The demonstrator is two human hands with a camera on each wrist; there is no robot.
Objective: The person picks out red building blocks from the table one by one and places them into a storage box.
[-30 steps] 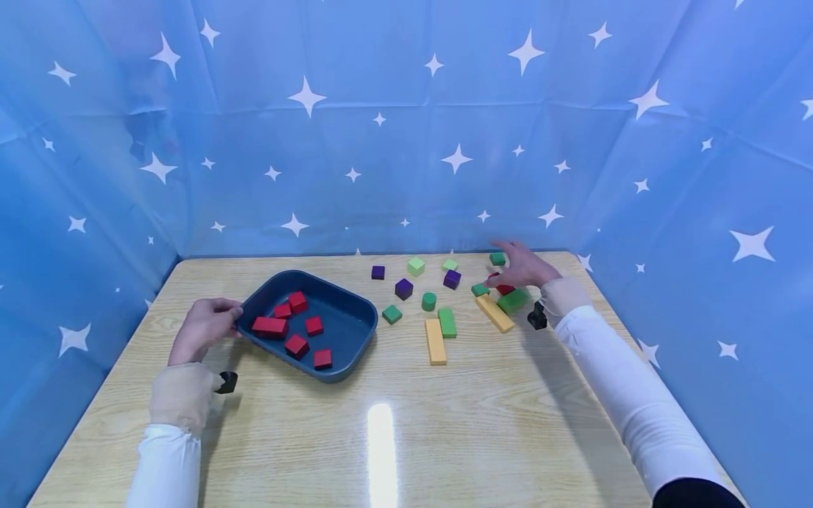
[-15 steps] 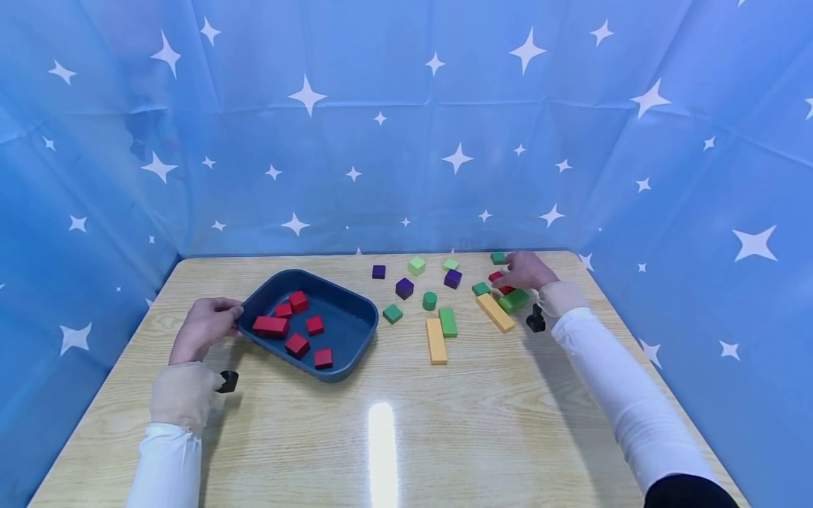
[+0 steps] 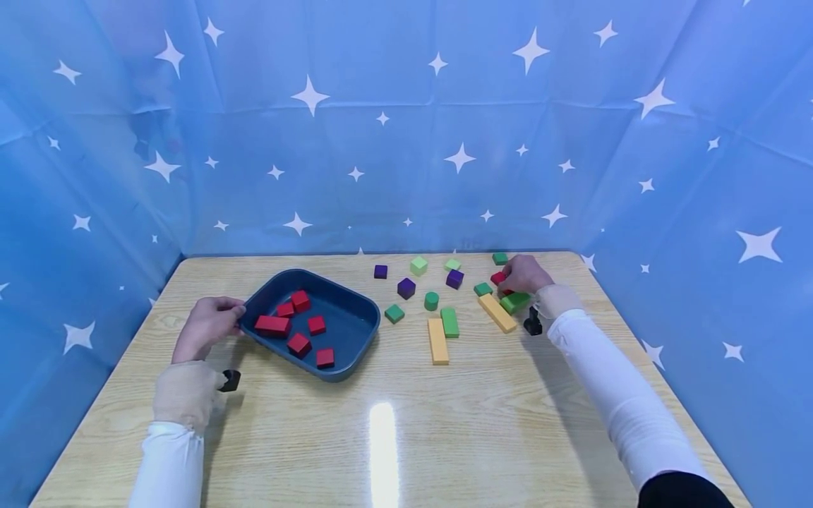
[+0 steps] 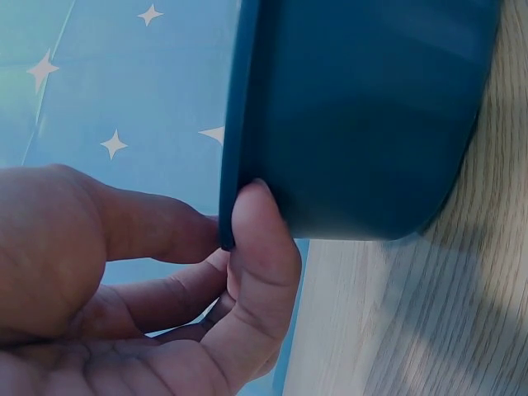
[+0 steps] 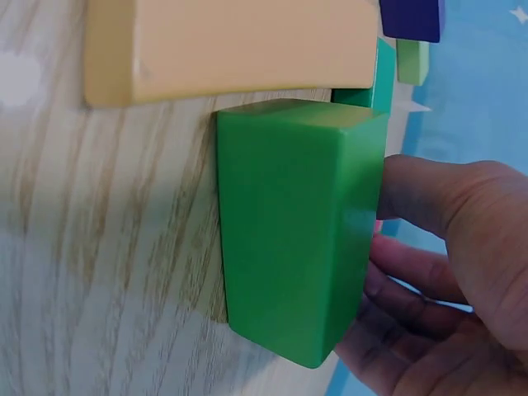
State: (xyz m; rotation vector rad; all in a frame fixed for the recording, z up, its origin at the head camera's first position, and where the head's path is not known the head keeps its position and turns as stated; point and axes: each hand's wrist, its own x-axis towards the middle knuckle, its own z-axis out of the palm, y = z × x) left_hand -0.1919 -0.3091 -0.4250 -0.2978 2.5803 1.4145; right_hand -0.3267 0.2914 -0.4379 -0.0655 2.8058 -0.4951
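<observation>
My left hand (image 3: 209,323) pinches the left corner rim of a dark blue tray (image 3: 353,310); in the left wrist view the thumb and fingers (image 4: 266,239) sit on either side of the rim. Several red blocks (image 3: 273,326) lie inside the tray. At the back right, my right hand (image 3: 526,274) reaches down with its fingers curled round a red block (image 3: 506,291). In the right wrist view a long green block (image 5: 280,223) hides the fingertips, and only a red sliver shows between thumb and finger. Another red block (image 3: 498,277) lies just behind.
Beside the right hand are a yellow plank (image 3: 497,313) and a small green block (image 3: 483,289). Purple cubes (image 3: 406,288), light green cubes (image 3: 418,266), a green cylinder (image 3: 431,301) and a second yellow plank (image 3: 438,341) lie mid-table. A starred blue curtain (image 3: 381,176) closes the back.
The right hand has come down from above the blocks, and its spread fingers have closed in on the red block. The left hand and tray stay put.
</observation>
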